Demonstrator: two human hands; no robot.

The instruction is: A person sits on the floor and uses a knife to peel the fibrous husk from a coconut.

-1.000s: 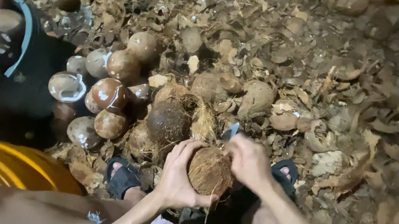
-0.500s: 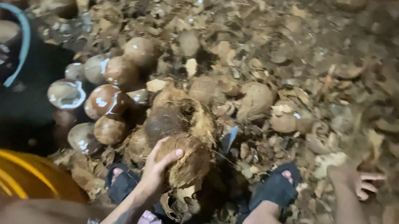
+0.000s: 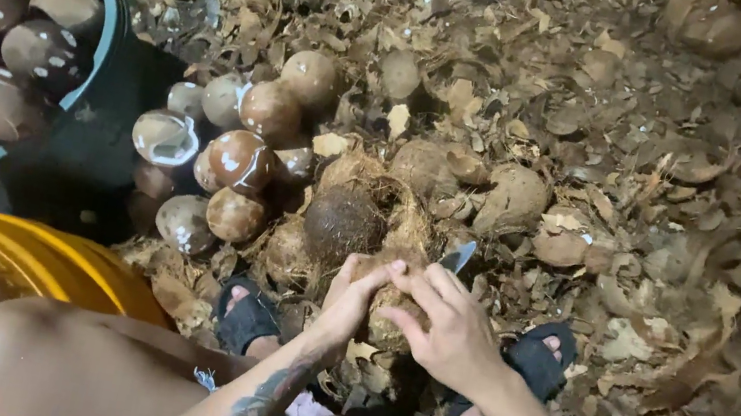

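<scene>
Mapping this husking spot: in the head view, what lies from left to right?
Dark tub of wet coconuts → loose peeled coconuts → left hand → right hand → husk litter.

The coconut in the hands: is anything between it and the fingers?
Nothing visible. Both hands, left and right, grip the husked coconut directly, over a metal blade standing behind it.

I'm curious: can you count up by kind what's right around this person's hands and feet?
hands: 2 (left hand, right hand)
husky coconut gripped by both: 1
metal blade just behind it: 1
dark sandals: 2
Total: 6
</scene>
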